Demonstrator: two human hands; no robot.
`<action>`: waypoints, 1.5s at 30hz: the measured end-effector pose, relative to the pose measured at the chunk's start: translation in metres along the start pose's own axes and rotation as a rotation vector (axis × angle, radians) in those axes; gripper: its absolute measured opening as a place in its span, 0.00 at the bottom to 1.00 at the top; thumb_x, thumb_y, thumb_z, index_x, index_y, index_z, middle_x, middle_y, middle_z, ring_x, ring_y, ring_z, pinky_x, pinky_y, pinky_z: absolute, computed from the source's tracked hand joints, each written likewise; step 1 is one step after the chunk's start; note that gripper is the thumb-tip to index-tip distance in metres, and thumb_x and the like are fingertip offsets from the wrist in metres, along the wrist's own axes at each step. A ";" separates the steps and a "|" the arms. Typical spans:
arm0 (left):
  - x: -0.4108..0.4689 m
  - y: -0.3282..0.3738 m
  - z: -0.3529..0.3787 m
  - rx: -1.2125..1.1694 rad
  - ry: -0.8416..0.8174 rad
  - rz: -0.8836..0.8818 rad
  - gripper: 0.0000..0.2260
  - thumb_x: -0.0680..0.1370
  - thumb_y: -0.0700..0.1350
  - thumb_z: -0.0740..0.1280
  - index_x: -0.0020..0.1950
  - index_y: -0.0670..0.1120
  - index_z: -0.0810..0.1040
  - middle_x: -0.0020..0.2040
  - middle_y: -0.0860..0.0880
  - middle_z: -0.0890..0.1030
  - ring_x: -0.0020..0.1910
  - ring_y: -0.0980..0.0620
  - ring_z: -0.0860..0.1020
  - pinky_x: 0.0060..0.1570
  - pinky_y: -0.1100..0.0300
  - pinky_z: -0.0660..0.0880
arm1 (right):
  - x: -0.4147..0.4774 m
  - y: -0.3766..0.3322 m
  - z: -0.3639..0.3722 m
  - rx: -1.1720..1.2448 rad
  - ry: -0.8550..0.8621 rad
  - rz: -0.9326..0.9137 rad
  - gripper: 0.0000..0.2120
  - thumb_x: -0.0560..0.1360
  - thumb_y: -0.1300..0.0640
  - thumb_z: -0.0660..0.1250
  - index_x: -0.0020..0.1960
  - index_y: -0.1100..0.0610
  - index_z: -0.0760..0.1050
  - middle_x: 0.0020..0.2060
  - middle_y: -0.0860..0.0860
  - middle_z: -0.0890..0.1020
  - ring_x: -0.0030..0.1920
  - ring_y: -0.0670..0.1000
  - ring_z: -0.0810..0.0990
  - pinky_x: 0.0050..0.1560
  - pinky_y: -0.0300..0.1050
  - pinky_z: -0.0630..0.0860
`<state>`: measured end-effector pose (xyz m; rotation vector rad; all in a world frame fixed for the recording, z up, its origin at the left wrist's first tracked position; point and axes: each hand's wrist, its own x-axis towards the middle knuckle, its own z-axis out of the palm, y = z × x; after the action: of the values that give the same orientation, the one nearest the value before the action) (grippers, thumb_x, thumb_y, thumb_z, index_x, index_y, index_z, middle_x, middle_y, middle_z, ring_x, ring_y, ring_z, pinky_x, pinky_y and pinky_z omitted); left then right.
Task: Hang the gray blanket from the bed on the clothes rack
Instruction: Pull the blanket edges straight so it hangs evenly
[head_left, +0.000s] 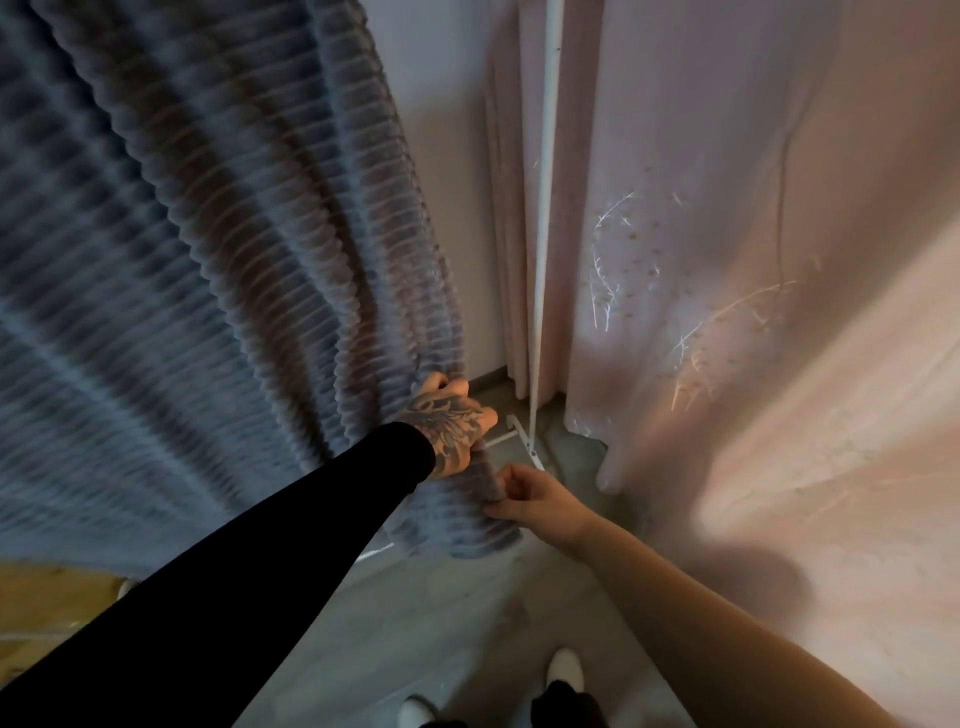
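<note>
The gray ribbed blanket (197, 270) hangs down across the left half of the view, its top out of frame. Its lower right edge bunches near the floor. My left hand (449, 423), tattooed and in a black sleeve, grips that bunched edge from the left. My right hand (527, 499) pinches the blanket's edge just below and to the right of it. The white upright pole of the clothes rack (545, 208) stands right of the blanket, with its foot (524, 441) on the floor behind my hands. The rack's top bar is out of view.
A pink curtain (727, 260) with a light embroidered pattern hangs along the right side, reaching the gray floor (415, 623). A white wall stands behind the rack. My white shoes (563, 670) show at the bottom. A wooden surface (47, 608) lies at the lower left.
</note>
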<state>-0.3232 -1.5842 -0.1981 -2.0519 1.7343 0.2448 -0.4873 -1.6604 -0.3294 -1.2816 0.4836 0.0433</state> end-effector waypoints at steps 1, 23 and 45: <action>0.000 -0.002 0.002 0.002 0.012 0.018 0.04 0.79 0.43 0.60 0.51 0.50 0.72 0.52 0.51 0.80 0.61 0.44 0.68 0.60 0.47 0.62 | 0.001 0.000 0.000 -0.032 0.005 -0.016 0.14 0.74 0.72 0.74 0.46 0.56 0.74 0.39 0.51 0.82 0.44 0.54 0.81 0.49 0.49 0.77; -0.043 -0.018 0.035 -0.309 0.458 -0.366 0.35 0.68 0.50 0.72 0.76 0.50 0.70 0.78 0.45 0.67 0.72 0.38 0.68 0.67 0.45 0.66 | 0.032 -0.009 0.026 -0.522 0.127 0.063 0.18 0.77 0.46 0.76 0.56 0.61 0.86 0.50 0.58 0.89 0.52 0.57 0.87 0.56 0.51 0.83; -0.066 -0.077 0.130 -1.492 0.445 -1.088 0.10 0.84 0.40 0.63 0.59 0.34 0.77 0.59 0.30 0.81 0.60 0.31 0.81 0.61 0.41 0.78 | 0.014 -0.056 0.011 0.222 0.278 0.072 0.20 0.69 0.52 0.83 0.56 0.62 0.87 0.53 0.62 0.88 0.54 0.60 0.89 0.57 0.54 0.84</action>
<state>-0.2432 -1.4593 -0.2698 -3.9099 0.0206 0.9234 -0.4542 -1.6698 -0.2817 -1.0561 0.7517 -0.1268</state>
